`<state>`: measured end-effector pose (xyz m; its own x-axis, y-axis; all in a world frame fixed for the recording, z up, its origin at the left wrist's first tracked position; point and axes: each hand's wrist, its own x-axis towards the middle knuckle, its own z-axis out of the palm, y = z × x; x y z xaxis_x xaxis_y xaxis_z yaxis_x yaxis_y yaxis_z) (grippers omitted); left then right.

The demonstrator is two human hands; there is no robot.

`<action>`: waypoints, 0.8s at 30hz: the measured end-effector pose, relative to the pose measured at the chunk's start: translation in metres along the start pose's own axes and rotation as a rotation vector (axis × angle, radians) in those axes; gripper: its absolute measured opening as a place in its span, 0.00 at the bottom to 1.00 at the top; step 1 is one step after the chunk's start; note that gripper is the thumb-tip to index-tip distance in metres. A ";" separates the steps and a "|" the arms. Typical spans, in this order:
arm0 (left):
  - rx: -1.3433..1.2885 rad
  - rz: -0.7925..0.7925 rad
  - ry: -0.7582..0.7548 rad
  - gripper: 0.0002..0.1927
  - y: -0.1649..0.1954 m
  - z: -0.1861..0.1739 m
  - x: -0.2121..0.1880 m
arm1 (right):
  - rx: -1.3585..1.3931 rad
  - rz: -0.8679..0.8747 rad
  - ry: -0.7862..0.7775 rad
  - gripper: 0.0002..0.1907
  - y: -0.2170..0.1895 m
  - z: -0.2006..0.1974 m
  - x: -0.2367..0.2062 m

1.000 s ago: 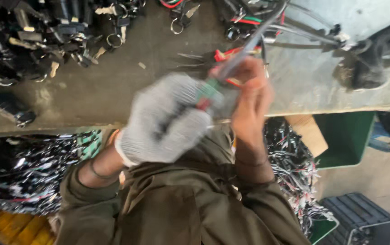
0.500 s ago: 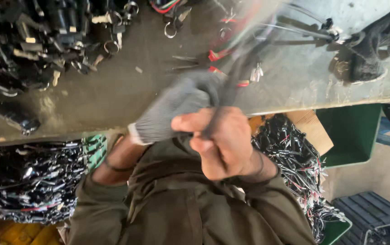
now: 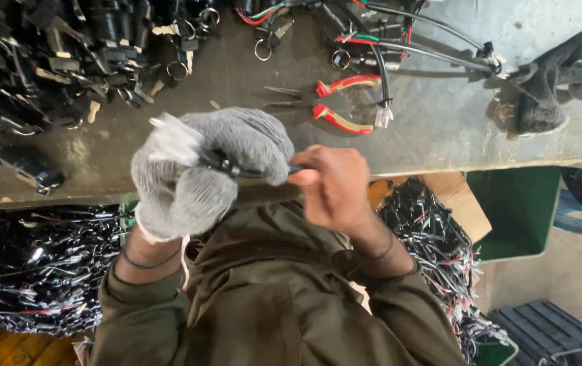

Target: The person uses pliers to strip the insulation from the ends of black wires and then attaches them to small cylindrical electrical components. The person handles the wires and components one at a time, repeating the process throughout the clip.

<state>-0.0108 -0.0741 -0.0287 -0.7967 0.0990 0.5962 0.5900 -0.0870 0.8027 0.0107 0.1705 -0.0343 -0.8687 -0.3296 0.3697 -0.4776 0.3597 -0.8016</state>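
Black cable [image 3: 250, 173] runs clamped between both hands' fingers [image 3: 318, 177].

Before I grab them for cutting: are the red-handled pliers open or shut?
Open: the pliers lie on the bench, handles spread apart.

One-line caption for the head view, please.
Gloved left hand and bare right hand grip a dark cable over a bench, pliers behind.
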 end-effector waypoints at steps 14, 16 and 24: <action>-0.225 -0.346 -0.173 0.09 0.063 0.095 0.050 | 0.298 -0.006 0.330 0.15 -0.072 -0.032 0.046; -0.138 -0.217 -0.339 0.07 0.054 0.109 0.032 | 0.414 -0.198 0.493 0.15 -0.077 -0.040 0.054; -0.312 -0.471 -0.588 0.08 0.046 0.106 0.014 | 0.549 -0.413 0.851 0.18 -0.035 -0.081 0.044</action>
<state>0.0195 0.0285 0.0180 -0.7018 0.6907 0.1746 0.0773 -0.1698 0.9824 -0.0218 0.2137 0.0477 -0.5621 0.4520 0.6926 -0.8129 -0.1479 -0.5633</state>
